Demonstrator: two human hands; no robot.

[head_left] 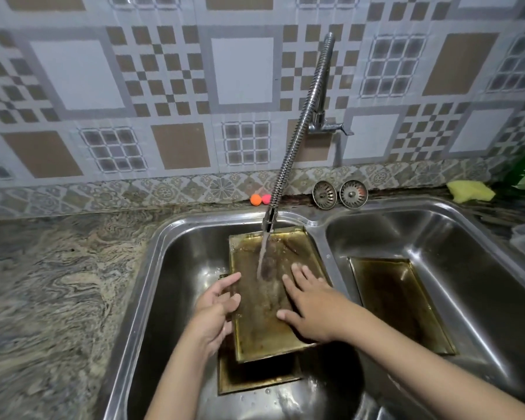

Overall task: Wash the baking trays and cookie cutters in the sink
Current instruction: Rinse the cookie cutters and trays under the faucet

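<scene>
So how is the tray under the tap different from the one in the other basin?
The tray under the tap is tilted, propped on another tray, with water running onto it and both hands on it; the tray in the right basin lies flat, untouched and out of the stream. Both are rectangular, brassy and stained dark brown.

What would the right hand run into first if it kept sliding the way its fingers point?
The right hand lies flat on the tray, fingers pointing up-left. Sliding on, it would probably first meet the water stream from the hose, though depth is hard to judge.
</scene>
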